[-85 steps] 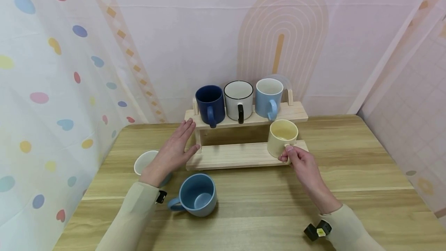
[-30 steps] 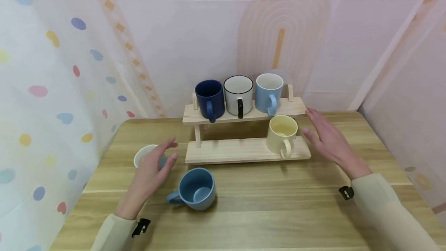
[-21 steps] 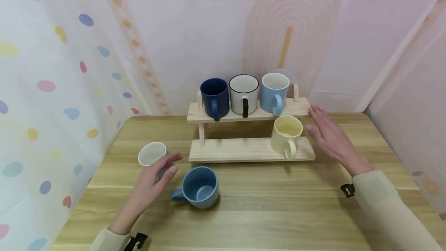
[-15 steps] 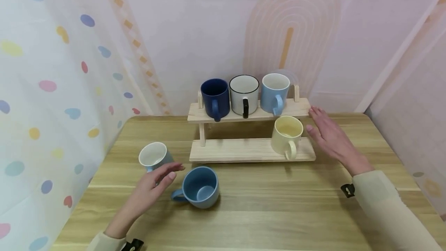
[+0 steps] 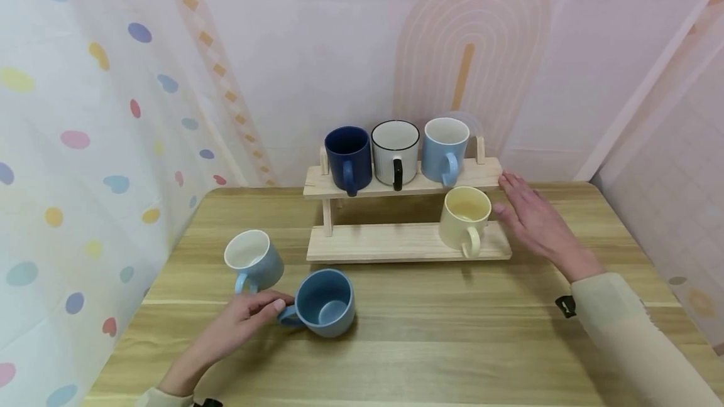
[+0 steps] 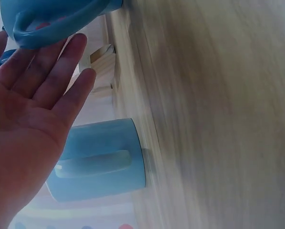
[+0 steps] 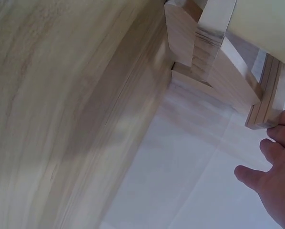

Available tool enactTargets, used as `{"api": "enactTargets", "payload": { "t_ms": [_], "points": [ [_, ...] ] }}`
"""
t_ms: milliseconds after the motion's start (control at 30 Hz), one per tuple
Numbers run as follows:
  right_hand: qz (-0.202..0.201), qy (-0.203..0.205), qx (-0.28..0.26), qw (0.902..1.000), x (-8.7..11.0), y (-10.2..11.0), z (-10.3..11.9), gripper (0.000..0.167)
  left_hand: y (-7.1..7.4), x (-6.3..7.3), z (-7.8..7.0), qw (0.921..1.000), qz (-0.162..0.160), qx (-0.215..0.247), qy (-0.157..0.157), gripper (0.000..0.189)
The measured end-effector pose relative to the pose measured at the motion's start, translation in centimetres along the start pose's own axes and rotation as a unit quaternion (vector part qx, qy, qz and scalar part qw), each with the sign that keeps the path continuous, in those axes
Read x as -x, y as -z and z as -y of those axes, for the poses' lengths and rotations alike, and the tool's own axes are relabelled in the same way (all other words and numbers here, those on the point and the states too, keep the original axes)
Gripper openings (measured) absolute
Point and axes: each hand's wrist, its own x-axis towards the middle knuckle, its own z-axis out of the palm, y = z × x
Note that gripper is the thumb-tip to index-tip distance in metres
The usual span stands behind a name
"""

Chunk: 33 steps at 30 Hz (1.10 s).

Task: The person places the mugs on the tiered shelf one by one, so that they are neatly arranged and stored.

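My left hand (image 5: 237, 322) is at the handle of a blue mug (image 5: 325, 303) on the table. In the left wrist view its fingers (image 6: 52, 71) reach out mostly straight, overlapping the handle (image 6: 61, 33), with the thumb apart at the left edge. Behind that hand stands a light blue mug (image 5: 266, 267) with a white inside. My right hand (image 5: 534, 222) lies with extended fingers against the right end of the wooden two-tier rack (image 5: 373, 242). In the right wrist view, its fingertips (image 7: 278, 133) touch the end of the upper board (image 7: 271, 95).
The upper tier bears a navy mug (image 5: 349, 159), a white mug (image 5: 394, 152) with a black handle, and a sky-blue mug (image 5: 445, 151). A cream mug (image 5: 465, 218) stands at the lower tier's right end. Patterned curtains (image 5: 317, 49) enclose the wooden table (image 5: 452, 344).
My right hand let go of the cream mug on the lower tier and moved to the rack's right end. My left hand came away from the rack's left side, down to the blue mug's handle.
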Motion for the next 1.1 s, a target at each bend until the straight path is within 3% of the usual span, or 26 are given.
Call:
{"api": "enactTargets", "payload": {
  "t_ms": [200, 433, 567, 833, 1100],
  "points": [
    [-0.027, 0.022, 0.006, 0.9994, 0.0, -0.2, -0.3, 0.060, -0.1, 0.0, 0.2, 0.9991, 0.042, 0.008, -0.006, 0.022],
    [-0.036, 0.031, 0.009, 0.9988, 0.0, -0.5, -0.5, 0.056, -0.5, -0.2, 0.5, 0.9928, 0.082, 0.084, -0.025, 0.029],
    [-0.034, 0.030, 0.013, 0.9989, -0.1, -0.5, -0.5, 0.056, -0.9, -0.6, 0.4, 0.9891, 0.088, 0.114, -0.029, 0.029],
    [-0.033, 0.025, 0.013, 0.9991, -0.1, -0.5, -0.3, 0.058, -1.3, -0.9, -0.3, 0.9860, 0.076, 0.148, -0.001, 0.029],
    [-0.028, 0.019, 0.011, 0.9994, -0.2, -0.5, -0.3, 0.058, -2.2, -1.8, -1.7, 0.9719, 0.077, 0.221, 0.026, 0.029]
  ]
}}
